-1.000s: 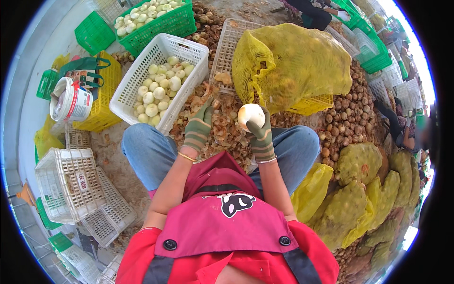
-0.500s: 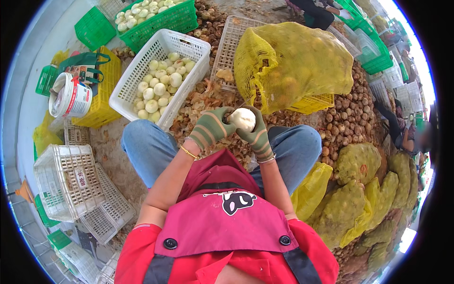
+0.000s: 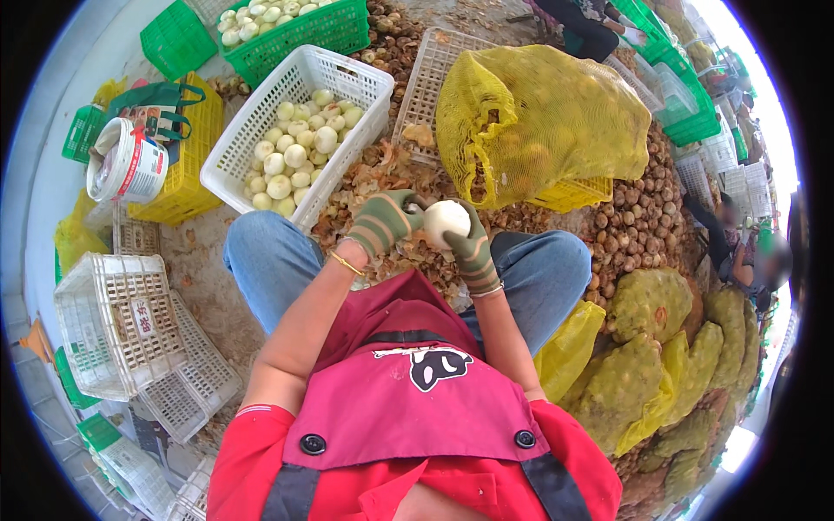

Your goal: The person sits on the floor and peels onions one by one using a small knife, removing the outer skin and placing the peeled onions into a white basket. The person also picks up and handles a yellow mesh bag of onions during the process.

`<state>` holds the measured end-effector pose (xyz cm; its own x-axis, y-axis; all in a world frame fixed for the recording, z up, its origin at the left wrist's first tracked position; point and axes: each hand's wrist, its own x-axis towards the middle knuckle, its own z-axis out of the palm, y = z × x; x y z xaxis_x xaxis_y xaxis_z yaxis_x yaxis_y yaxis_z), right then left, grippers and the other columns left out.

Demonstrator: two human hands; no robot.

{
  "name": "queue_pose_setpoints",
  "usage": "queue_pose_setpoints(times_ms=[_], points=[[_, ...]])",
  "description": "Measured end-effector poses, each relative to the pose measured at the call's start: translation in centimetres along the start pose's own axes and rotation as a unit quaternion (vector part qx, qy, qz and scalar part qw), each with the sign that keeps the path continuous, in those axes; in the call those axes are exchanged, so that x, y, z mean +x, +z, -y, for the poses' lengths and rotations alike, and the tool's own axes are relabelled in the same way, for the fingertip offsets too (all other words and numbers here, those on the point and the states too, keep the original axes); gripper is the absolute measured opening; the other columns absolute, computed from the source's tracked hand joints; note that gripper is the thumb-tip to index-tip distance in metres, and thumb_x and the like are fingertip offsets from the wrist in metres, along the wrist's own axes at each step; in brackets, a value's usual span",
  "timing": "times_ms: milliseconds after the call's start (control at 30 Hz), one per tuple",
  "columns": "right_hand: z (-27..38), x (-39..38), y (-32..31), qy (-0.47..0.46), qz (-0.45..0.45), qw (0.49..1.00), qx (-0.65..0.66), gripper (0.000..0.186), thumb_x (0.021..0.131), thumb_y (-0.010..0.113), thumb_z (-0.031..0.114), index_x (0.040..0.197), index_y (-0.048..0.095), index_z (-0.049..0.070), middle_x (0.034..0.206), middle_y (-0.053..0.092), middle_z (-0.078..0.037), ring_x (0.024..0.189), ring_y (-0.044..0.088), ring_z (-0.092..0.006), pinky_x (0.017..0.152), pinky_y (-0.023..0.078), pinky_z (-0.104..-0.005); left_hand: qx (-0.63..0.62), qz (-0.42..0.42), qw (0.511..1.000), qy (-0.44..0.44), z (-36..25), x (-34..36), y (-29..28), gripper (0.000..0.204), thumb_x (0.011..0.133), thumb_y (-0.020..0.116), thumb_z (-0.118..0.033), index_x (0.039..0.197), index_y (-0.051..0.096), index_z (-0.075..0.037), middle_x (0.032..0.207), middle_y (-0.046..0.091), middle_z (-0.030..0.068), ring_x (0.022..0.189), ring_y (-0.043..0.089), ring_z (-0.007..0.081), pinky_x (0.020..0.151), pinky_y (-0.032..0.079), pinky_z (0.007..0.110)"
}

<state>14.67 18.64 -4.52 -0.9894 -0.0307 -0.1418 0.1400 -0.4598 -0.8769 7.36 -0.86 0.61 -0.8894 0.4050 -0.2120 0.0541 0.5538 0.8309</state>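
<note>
Right of the near corner of the white crate (image 3: 347, 76), right hand (image 3: 473, 249) grasps a peeled onion (image 3: 444, 222); left hand (image 3: 382, 222), hold indeterminable. Crate part-filled with bare onions (image 3: 296, 156); unpeeled heap (image 3: 647, 227) outstanding.

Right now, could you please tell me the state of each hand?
Left hand: curled beside the white onion; whether it grips anything cannot be told.
Right hand: closed, holding the white onion.

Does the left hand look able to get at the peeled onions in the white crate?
Probably yes: the white crate is open on top, close ahead of the left hand, and nothing visible covers the peeled onions. First it would leave the onion in the right hand.
</note>
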Motion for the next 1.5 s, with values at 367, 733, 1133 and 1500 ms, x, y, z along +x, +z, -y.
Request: queue_pose_setpoints(times_ms=[367,733,1133,1500], points=[[1.9,2.3,0.5,0.119,-0.085,0.92,0.365,0.067,0.083,0.063,0.051,0.13,0.049,0.004,0.118,0.059,-0.021,0.101,0.062,-0.0345,0.083,0.058,-0.047,0.198,-0.026,0.97,-0.137,9.5,0.0,1.3,0.064,0.084,0.063,-0.053,0.127,0.061,-0.007,0.106,0.07,0.0213,0.1,0.066,0.0372,0.086,0.05,0.045],[6.4,18.1,1.1,0.125,0.019,0.739,-0.662,0.053,0.091,0.065,0.021,0.137,0.047,0.002,0.115,0.064,-0.016,0.098,0.065,-0.0237,0.09,0.056,-0.0363,0.052,0.04,0.992,-0.106,9.0,-0.1,1.0,0.06,0.088,0.066,-0.041,0.13,0.057,0.0,0.098,0.07,0.0183,0.059,0.065,0.0198,0.058,0.051,0.033],[11.6,21.1,-9.6,0.086,-0.062,0.422,-0.9,0.06,0.079,0.077,0.028,0.131,0.056,0.008,0.138,0.052,-0.016,0.13,0.046,-0.0308,0.108,0.043,-0.0424,0.078,0.046,0.991,-0.094,10.1,0.2,1.8,0.059,0.089,0.06,-0.044,0.133,0.057,-0.006,0.115,0.067,0.0232,0.1,0.068,0.0315,0.085,0.051,0.038],[5.4,24.9,-12.7,0.192,-0.122,0.381,-0.896,0.036,0.089,0.067,0.033,0.115,0.069,0.008,0.115,0.066,-0.016,0.103,0.064,-0.0264,0.083,0.051,-0.0413,0.038,0.062,0.982,-0.173,10.0,-0.2,1.6,0.07,0.09,0.057,-0.05,0.144,0.044,-0.008,0.116,0.061,0.0198,0.099,0.057,0.0318,0.085,0.045,0.04]])
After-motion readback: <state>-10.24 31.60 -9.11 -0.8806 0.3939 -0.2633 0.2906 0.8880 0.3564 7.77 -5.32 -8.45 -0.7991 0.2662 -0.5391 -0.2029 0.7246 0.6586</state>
